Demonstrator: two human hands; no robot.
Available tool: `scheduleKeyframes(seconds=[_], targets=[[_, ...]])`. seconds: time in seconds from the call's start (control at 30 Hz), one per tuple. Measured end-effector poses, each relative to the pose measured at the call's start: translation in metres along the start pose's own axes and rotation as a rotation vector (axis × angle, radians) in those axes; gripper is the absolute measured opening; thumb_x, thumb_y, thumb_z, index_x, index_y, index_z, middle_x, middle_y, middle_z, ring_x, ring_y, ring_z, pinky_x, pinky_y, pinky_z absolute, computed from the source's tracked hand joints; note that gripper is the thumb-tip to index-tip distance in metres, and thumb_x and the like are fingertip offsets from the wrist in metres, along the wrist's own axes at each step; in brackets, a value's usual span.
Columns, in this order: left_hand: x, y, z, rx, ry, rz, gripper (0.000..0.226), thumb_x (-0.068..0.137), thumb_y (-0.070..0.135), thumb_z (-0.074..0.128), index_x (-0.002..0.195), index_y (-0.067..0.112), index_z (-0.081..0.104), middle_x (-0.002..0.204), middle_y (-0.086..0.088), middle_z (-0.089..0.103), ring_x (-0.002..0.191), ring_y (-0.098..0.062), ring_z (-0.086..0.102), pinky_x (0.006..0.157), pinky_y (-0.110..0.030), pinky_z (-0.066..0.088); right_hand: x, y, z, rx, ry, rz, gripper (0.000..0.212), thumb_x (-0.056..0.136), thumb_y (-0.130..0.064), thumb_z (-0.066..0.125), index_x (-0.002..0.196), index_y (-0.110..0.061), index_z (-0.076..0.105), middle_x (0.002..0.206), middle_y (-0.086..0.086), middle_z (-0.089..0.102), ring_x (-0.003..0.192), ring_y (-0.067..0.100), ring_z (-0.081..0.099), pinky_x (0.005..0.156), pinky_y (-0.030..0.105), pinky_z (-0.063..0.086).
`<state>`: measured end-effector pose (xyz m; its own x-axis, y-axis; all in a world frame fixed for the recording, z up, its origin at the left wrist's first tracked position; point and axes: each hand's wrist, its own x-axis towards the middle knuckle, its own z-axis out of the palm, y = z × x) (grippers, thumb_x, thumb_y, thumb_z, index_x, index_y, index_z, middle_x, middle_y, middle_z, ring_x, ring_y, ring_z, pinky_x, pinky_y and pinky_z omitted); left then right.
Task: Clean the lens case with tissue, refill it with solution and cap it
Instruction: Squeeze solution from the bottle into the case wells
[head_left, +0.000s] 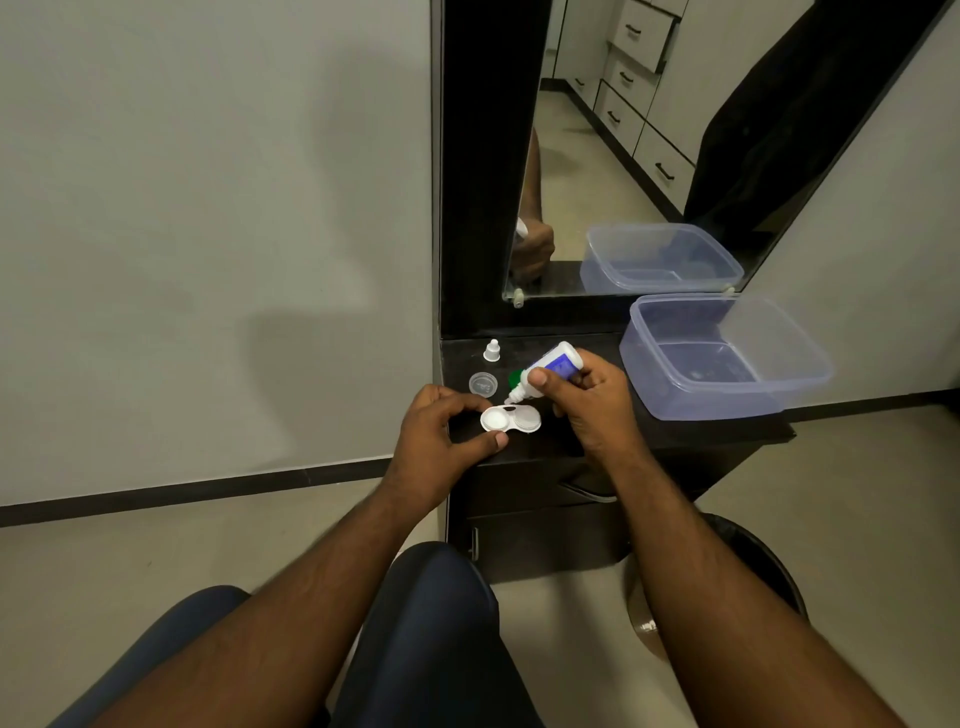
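Observation:
The white two-well lens case (511, 419) lies uncapped on the dark shelf (675, 431). My left hand (439, 434) pinches its left end between thumb and fingers. My right hand (587, 400) grips the small solution bottle (550, 371), white with a blue label, tipped down to the left. Its nozzle hangs just above the middle of the case. Behind the case lie a clear round case cap (483, 385) and a green cap (515, 378), mostly hidden by the bottle. The bottle's small white cap (491, 350) stands further back.
An open clear plastic box (727, 358) sits on the shelf at the right, under a mirror (623, 156). A dark round bin (753, 561) stands on the floor at the right. My knees in dark trousers are below, next to the cabinet front.

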<state>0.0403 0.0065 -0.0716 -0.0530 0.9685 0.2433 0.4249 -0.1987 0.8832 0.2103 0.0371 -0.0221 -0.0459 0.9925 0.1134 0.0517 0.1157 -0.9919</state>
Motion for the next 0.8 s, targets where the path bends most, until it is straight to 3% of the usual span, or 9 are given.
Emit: scheduleKeyframes(seconds=[0.13,0.27,0.33,0.53,0.8], targets=[[0.000,0.000,0.000,0.009,0.006,0.008,0.034,0.069,0.022,0.083,0.101,0.020,0.072,0.091,0.009,0.050,0.090,0.003,0.048,0.071,-0.002,0.036,0.002,0.006,-0.004,0.035,0.158,0.043,0.010,0.079,-0.018,0.072,0.080,-0.014,0.064,0.072,0.000,0.067,0.054,-0.002,0.057,0.050,0.014,0.044],[0.000,0.000,0.000,0.015,0.000,0.012,0.033,0.070,0.022,0.083,0.101,0.022,0.071,0.091,0.010,0.050,0.089,0.008,0.047,0.070,-0.001,0.035,0.004,0.012,-0.008,0.082,0.256,0.045,0.015,0.078,-0.024,0.074,0.082,-0.012,0.064,0.078,0.007,0.067,0.067,0.009,0.063,0.057,0.019,0.048],[0.000,0.000,0.000,0.025,-0.006,0.007,0.034,0.070,0.024,0.082,0.102,0.022,0.071,0.091,0.012,0.050,0.090,0.007,0.047,0.070,0.000,0.034,0.004,0.013,-0.008,0.051,0.255,0.022,0.014,0.078,-0.023,0.074,0.079,-0.013,0.064,0.076,0.007,0.066,0.072,0.015,0.063,0.062,0.022,0.051],[0.000,-0.001,0.000,0.025,0.005,0.011,0.034,0.070,0.023,0.083,0.102,0.021,0.071,0.091,0.010,0.050,0.089,0.007,0.047,0.070,0.000,0.034,0.003,0.015,-0.007,-0.024,0.217,-0.021,0.013,0.079,-0.019,0.073,0.078,-0.014,0.062,0.069,-0.004,0.061,0.069,0.010,0.059,0.065,0.022,0.051],[0.000,0.000,0.000,0.029,0.002,-0.002,0.034,0.070,0.022,0.082,0.102,0.021,0.071,0.090,0.013,0.047,0.088,0.005,0.047,0.068,0.002,0.033,0.004,0.018,-0.007,-0.103,0.197,-0.031,0.019,0.078,-0.023,0.074,0.084,-0.008,0.064,0.073,0.000,0.062,0.072,0.013,0.060,0.068,0.026,0.054]])
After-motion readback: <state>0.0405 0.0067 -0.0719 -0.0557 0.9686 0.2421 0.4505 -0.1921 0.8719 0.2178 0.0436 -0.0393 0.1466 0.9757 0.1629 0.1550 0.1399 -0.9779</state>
